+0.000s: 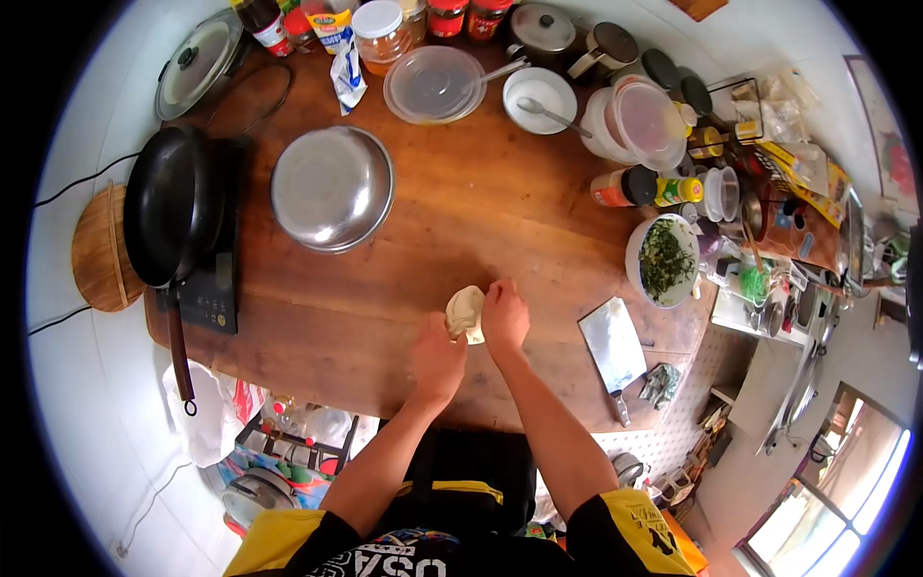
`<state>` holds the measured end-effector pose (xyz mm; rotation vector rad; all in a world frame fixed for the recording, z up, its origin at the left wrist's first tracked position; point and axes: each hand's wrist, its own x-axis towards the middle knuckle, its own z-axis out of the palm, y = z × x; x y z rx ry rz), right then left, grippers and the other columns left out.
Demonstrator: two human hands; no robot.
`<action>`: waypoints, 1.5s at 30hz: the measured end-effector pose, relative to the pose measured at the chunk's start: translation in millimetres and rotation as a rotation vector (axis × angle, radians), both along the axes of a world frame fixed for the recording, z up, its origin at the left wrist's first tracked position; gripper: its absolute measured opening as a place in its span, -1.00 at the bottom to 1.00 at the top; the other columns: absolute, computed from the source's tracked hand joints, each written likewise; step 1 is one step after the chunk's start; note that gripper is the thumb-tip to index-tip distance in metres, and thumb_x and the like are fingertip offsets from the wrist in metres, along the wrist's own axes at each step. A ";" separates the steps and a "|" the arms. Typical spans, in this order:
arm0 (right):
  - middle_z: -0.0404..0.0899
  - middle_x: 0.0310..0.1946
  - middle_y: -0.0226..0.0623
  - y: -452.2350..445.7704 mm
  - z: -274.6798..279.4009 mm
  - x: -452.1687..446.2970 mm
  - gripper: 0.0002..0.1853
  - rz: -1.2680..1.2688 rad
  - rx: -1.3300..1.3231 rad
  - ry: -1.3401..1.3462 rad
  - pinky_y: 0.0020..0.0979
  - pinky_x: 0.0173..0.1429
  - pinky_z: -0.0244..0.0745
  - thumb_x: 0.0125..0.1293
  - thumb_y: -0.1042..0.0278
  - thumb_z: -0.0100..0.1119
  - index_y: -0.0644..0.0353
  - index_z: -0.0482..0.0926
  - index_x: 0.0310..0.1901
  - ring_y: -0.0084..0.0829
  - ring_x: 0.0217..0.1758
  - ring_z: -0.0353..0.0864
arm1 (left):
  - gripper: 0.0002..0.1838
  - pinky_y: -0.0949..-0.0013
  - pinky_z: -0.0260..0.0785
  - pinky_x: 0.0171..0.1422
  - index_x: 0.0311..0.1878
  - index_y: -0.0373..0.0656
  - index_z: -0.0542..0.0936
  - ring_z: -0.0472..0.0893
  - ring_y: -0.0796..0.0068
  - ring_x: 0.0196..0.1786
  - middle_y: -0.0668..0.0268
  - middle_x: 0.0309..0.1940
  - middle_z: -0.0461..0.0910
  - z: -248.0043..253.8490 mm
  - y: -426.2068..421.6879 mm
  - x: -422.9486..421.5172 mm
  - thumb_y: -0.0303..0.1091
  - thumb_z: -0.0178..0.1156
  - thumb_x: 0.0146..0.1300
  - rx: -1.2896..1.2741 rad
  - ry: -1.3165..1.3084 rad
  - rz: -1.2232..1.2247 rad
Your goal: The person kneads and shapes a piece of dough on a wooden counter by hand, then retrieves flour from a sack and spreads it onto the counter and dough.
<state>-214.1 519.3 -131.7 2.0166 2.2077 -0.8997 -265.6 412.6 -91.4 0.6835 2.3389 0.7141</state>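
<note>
A pale, soft lump of dough is between my two hands, at the near side of the wooden table. My left hand grips its lower left edge with curled fingers. On the other side, my right hand is closed at the dough's right edge, knuckles up. The undersides of my fingers are hidden, as is whether the dough touches the tabletop. To the right lies a cleaver with its handle toward me. Beyond it stands a white bowl of chopped greens.
An upturned metal basin sits on the table. At left, a black frying pan rests on an induction cooker. A white bowl with a spoon, a plastic lid and several jars line the back. A crumpled cloth lies near the cleaver.
</note>
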 end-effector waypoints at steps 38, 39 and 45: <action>0.56 -0.36 -0.27 -10.1 -9.8 -52.5 -0.72 0.008 0.289 0.033 -0.07 -0.14 0.42 0.34 0.12 0.08 0.13 0.56 -0.40 -0.14 -0.23 0.54 | -0.72 -0.04 0.49 -0.26 -0.11 -0.23 0.42 0.63 -0.12 -0.35 0.04 -0.36 0.63 -16.3 -9.9 -17.1 -0.31 0.24 0.23 -0.005 -0.036 -0.293; 0.56 -0.36 -0.28 -15.4 -10.0 -44.0 -0.77 0.115 0.330 0.123 -0.10 -0.13 0.40 0.33 0.18 0.11 0.12 0.55 -0.41 -0.16 -0.24 0.54 | -0.66 0.03 0.49 -0.25 -0.05 -0.26 0.42 0.64 -0.08 -0.34 0.05 -0.39 0.63 -12.0 -18.0 -19.7 -0.29 0.26 0.24 0.004 -0.020 -0.287; 0.57 -0.51 -0.31 -7.6 -14.9 -54.3 -0.74 0.403 0.376 0.175 -0.18 -0.21 0.42 0.28 0.27 0.19 0.10 0.47 -0.55 -0.21 -0.37 0.54 | -0.50 0.22 0.49 -0.24 0.04 -0.32 0.40 0.66 0.17 -0.37 0.14 -0.45 0.62 -32.3 -49.1 -5.0 -0.21 0.36 0.22 0.042 -0.415 0.017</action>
